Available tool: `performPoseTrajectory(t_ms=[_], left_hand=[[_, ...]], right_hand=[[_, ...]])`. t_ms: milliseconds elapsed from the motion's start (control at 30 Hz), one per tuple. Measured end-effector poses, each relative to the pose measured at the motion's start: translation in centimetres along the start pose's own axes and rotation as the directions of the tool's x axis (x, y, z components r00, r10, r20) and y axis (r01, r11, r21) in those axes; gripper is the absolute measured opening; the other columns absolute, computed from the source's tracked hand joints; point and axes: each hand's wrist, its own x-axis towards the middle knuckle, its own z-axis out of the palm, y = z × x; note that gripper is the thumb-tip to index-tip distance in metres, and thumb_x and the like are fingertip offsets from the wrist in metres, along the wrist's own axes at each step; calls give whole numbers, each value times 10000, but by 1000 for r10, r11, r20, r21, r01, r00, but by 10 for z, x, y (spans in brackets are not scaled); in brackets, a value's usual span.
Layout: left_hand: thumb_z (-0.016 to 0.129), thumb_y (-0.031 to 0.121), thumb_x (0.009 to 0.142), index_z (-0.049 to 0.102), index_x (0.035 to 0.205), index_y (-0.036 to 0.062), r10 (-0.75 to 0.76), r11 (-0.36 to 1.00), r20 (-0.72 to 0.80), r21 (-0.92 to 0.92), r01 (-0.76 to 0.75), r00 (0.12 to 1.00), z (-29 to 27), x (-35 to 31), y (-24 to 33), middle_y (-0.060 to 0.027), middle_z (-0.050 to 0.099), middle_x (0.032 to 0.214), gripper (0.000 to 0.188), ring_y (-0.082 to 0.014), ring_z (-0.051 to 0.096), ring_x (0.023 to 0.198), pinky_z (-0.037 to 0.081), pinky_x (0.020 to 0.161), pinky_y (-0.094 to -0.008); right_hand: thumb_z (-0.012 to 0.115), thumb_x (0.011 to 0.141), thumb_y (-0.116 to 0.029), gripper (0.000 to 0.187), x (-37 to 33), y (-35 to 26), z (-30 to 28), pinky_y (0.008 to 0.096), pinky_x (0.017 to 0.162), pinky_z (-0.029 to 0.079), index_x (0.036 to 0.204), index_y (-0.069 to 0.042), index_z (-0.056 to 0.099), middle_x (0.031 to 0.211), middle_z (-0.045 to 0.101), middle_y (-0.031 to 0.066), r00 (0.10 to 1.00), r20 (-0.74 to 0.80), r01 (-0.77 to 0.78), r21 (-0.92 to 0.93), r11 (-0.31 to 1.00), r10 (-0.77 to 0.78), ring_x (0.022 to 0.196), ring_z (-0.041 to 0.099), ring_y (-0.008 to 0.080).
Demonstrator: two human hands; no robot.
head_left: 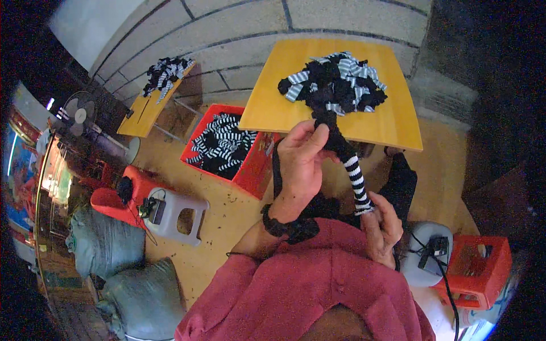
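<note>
A black-and-white striped knit tube (355, 181) with a crinkled black upper part hangs stretched between my hands, in front of the table's near edge. My left hand (302, 159) is closed, thumb and fingers pinching the black part. Lower down, my right hand (384, 227) grips the striped end, its fingertips partly hidden behind the fabric. Beyond my hands, a loose pile of black and striped knit pieces (347, 85) lies on the yellow wooden table (392, 122). The black part of the tube reaches up to the pile; whether they join cannot be made out.
Left of the table, a red crate (250, 179) holds many striped pieces. Further left, another wooden board (139, 116) carries more fabric. A grey stool (176, 216) and stuffed sacks (142, 301) stand at left. A red stool (483, 267) and a black cable (452, 295) are at right.
</note>
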Motion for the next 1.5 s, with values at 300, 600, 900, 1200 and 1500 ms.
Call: performPoseTrajectory(t_ms=[300,600,900,1200,1500], left_hand=[[527,196,900,520,1015,52,-199,951,122,-216,221,972,6,-8,-7,-49,609,833,184,-151,605,754,499,678,-290],[519,224,913,530,1001,36,-136,991,109,-2,137,985,7,6,13,-34,582,853,208,-136,561,777,466,693,-282],[558,230,897,553,939,37,-67,963,12,-260,68,998,3,1,-10,-45,580,857,198,-156,546,772,464,746,-317],[543,147,902,561,970,-24,182,978,29,99,-184,983,0,-14,-12,-57,602,868,184,-118,555,760,457,696,-271],[514,148,916,588,918,-26,217,931,47,289,-221,975,-2,-18,-10,-46,595,788,189,-94,523,598,398,430,-227]], right_hand=[[558,825,-26,325,1,-1,-10,190,489,376,1142,37,524,768,621,74,902,291,-430,676,599,319,559,503,54],[560,795,7,353,1,6,-5,208,499,393,1148,20,549,670,571,-3,991,129,18,154,988,-39,568,486,37],[602,742,41,358,-1,8,2,239,469,403,1097,24,564,655,588,96,961,59,274,-108,956,-269,481,518,119],[569,819,-29,364,-3,-7,-17,187,477,363,1178,4,516,754,625,34,853,382,-521,653,550,354,549,496,56],[602,745,22,420,-6,-9,-5,309,642,501,1159,22,538,885,652,187,950,156,309,-345,886,-270,748,665,234]])
